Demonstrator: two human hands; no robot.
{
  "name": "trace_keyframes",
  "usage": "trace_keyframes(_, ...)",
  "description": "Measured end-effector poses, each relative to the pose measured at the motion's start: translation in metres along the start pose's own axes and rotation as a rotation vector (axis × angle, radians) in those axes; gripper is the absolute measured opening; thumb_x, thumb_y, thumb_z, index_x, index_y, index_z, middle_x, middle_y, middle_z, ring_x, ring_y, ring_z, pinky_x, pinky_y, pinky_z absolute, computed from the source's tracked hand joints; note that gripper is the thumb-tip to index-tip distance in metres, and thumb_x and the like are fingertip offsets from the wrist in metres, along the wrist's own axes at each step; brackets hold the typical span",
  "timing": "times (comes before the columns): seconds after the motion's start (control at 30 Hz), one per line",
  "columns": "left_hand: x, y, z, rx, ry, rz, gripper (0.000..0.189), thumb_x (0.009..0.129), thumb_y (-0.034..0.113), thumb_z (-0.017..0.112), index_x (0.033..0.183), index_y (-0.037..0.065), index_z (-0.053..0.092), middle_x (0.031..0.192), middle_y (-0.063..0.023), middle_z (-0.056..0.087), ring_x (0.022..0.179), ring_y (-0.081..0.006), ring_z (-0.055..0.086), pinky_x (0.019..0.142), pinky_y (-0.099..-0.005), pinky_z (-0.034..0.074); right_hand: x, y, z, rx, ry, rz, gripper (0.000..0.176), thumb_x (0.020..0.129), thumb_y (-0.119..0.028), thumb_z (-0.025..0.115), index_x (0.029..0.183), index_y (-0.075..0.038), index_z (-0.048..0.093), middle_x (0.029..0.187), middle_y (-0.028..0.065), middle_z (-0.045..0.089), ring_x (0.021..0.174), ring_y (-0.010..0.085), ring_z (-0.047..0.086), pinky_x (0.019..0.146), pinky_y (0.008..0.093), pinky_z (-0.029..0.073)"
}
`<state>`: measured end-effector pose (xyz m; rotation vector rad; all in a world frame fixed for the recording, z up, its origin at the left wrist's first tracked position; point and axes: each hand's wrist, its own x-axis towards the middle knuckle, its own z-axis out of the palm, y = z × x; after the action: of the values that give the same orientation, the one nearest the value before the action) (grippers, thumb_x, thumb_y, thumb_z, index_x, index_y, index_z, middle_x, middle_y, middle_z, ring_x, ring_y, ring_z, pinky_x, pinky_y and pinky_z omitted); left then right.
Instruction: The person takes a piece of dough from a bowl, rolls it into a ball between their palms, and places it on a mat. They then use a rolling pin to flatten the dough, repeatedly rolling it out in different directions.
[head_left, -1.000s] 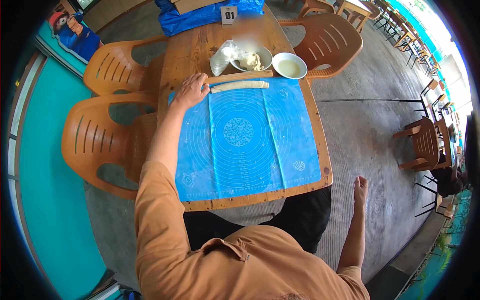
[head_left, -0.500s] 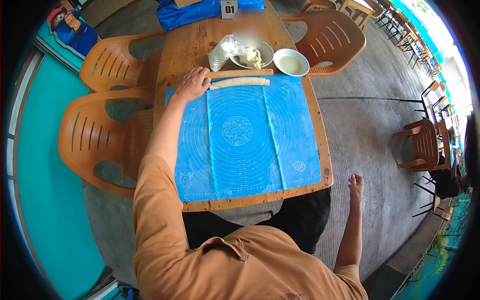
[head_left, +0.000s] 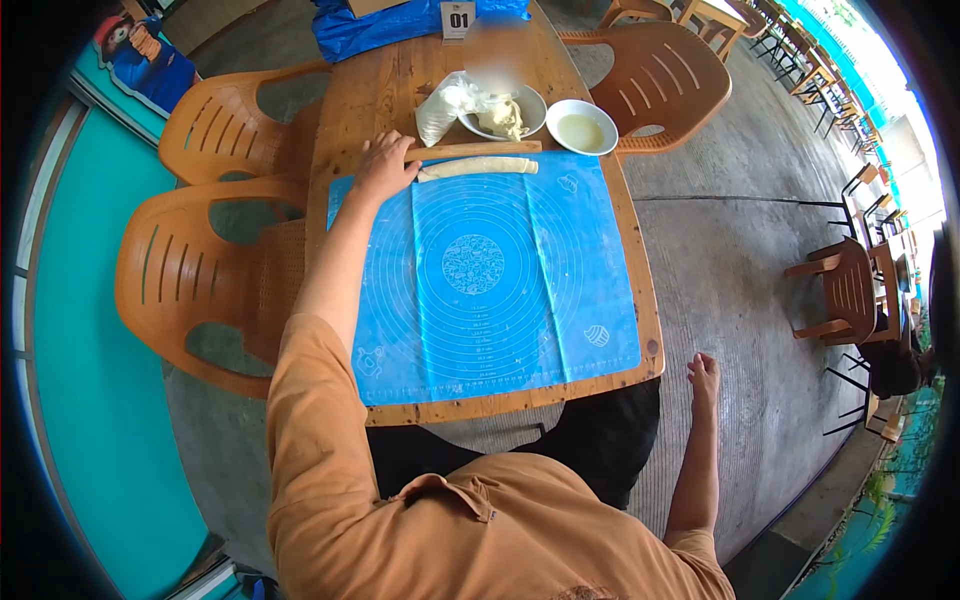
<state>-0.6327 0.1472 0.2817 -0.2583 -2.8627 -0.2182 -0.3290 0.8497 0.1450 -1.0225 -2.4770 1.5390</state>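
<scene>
My left hand is at the far left of the blue baking mat, its fingers closed around the left end of a thin wooden rolling pin. Just in front of the pin, a long roll of pale dough lies along the mat's far edge, close to my fingertips. My right hand hangs out past the table's right side, above the floor. Its fingers are loosely bent and apart, and it holds nothing.
Beyond the pin stand a plastic bag of white powder, a bowl with pale dough, and a white bowl of cloudy liquid. Orange chairs flank the wooden table. A number card stands at the back.
My left hand has shifted slightly left, and the rolling pin has slid a little left with it. My right hand has dropped slightly and moved toward the table. The dough roll stays in place.
</scene>
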Motion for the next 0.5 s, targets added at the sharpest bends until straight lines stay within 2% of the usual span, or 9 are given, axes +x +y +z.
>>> trace_keyframes(0.07,0.001,-0.002,0.004,-0.022,0.025,0.002,0.044,0.092,0.032,0.075,0.13,0.011,0.067,0.124,-0.0078,0.065,0.125,-0.0294,0.058,0.107,-0.0524,0.042,0.005,0.005,0.001,-0.034,-0.002,0.026,0.04,0.105,-0.035,0.064,0.13,-0.004,0.061,0.117,0.0064,0.067,0.104,0.0164,0.067,0.084,0.0326,0.052)
trace_keyframes(0.17,0.0,-0.002,0.002,-0.062,0.056,0.001,0.044,0.093,0.032,0.073,0.131,0.011,0.066,0.126,-0.0089,0.064,0.126,-0.0304,0.058,0.107,-0.0542,0.042,0.022,0.03,0.003,-0.022,0.01,-0.044,0.04,0.105,-0.035,0.065,0.13,-0.003,0.061,0.116,0.0065,0.067,0.103,0.0161,0.067,0.083,0.0315,0.052)
trace_keyframes(0.27,0.0,0.001,-0.002,-0.088,0.116,0.008,0.042,0.095,0.031,0.071,0.131,0.01,0.066,0.126,-0.0098,0.065,0.126,-0.0311,0.059,0.106,-0.0544,0.043,0.04,0.055,0.002,-0.058,0.029,0.025,0.042,0.101,-0.031,0.07,0.132,-0.004,0.061,0.116,0.007,0.067,0.105,0.0157,0.066,0.083,0.031,0.052)
trace_keyframes(0.4,0.01,0.013,-0.015,-0.177,0.175,0.009,0.035,0.096,0.03,0.069,0.125,0.009,0.068,0.122,-0.0101,0.067,0.121,-0.0315,0.062,0.105,-0.0522,0.044,0.036,0.065,0.009,-0.006,0.068,0.0,0.048,0.097,-0.026,0.074,0.137,-0.004,0.059,0.116,0.0085,0.068,0.103,0.0175,0.067,0.083,0.0318,0.052)
trace_keyframes(0.47,0.012,0.022,-0.022,-0.172,0.19,0.037,0.033,0.097,0.03,0.069,0.122,0.009,0.069,0.121,-0.0099,0.068,0.119,-0.0313,0.063,0.104,-0.0508,0.045,0.037,0.077,0.023,-0.304,0.108,-0.163,0.054,0.094,-0.023,0.075,0.142,-0.003,0.056,0.115,0.0103,0.07,0.099,0.02,0.069,0.082,0.032,0.051)
trace_keyframes(0.5,0.013,0.026,-0.027,-0.17,0.208,0.063,0.03,0.097,0.029,0.069,0.119,0.008,0.071,0.119,-0.0096,0.069,0.117,-0.0312,0.064,0.103,-0.0495,0.046,0.054,0.104,0.023,-0.365,0.142,-0.303,0.048,0.096,-0.022,0.073,0.136,0.001,0.06,0.111,0.0123,0.072,0.089,0.0215,0.07,0.081,0.0337,0.054)
